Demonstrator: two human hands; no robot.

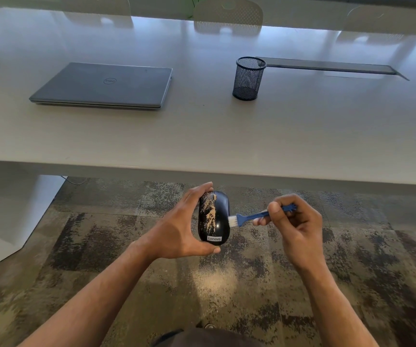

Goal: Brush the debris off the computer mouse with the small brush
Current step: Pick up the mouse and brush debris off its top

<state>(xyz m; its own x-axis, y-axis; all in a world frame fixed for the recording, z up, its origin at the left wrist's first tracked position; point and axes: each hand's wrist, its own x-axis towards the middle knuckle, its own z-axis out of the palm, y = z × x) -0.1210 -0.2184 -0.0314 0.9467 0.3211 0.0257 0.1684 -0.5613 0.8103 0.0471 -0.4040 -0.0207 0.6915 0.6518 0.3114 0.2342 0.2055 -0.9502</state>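
Note:
My left hand (pixel 180 226) grips a black computer mouse (pixel 214 217) from its left side, holding it in the air in front of the table edge, above the carpet. Tan debris covers the left half of the mouse; a white label sits at its near end. My right hand (pixel 294 221) pinches a small blue brush (pixel 254 216) by the handle. The white bristles touch the right side of the mouse.
A white table (pixel 202 136) stretches ahead. On it lie a closed grey laptop (pixel 104 85) at the left and a black mesh pen cup (pixel 248 78) right of the middle. A cable slot (pixel 327 65) runs behind the cup. Chairs stand beyond the far edge. Patterned carpet (pixel 227 284) lies below.

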